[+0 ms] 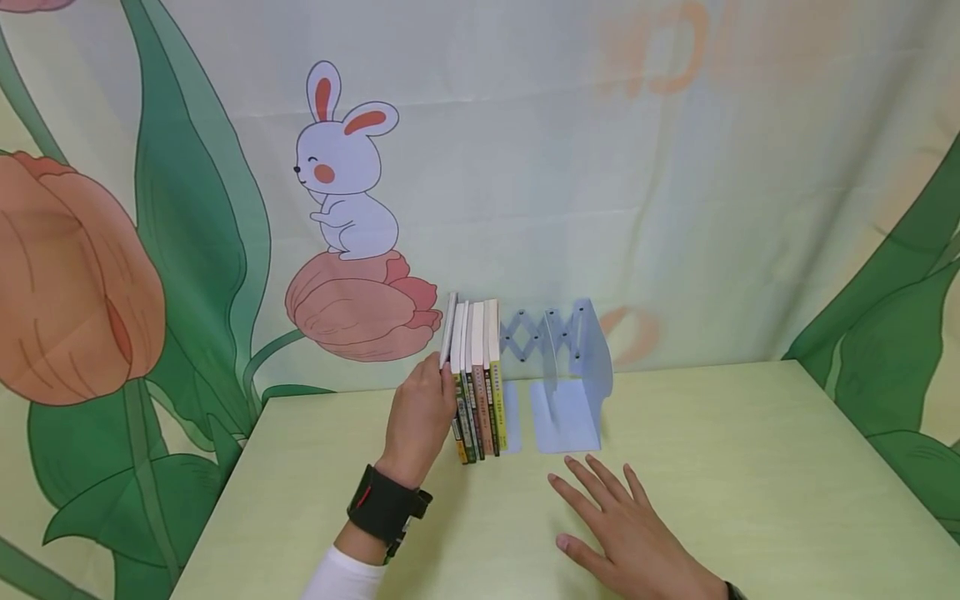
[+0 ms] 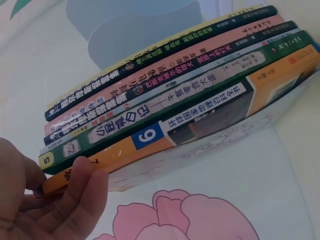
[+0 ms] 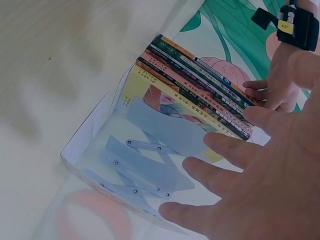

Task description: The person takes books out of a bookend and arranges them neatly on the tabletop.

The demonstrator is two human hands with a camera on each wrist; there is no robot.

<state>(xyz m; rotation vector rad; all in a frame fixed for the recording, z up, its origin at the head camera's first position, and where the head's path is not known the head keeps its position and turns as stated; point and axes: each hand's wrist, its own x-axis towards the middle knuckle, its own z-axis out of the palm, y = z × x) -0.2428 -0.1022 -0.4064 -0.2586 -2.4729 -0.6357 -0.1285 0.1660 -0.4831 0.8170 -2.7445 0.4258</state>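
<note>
Several thin books (image 1: 478,400) stand upright side by side near the back of the table. My left hand (image 1: 422,417) is at the left end of the row, its thumb and fingers pinching the top of an orange-spined book (image 2: 207,117). Beside that one is a green-spined book (image 2: 165,107); a yellow book (image 3: 140,85) stands at the row's right end. A pale blue expandable bookend (image 1: 566,417) with crossed metal links extends to the right of the books. My right hand (image 1: 626,533) hovers in front of the bookend, fingers spread, holding nothing.
The light green table (image 1: 735,450) reaches back to a printed curtain (image 1: 525,167) with a rabbit and tulips, right behind the books. A black strap (image 1: 384,504) with a camera is around my left wrist.
</note>
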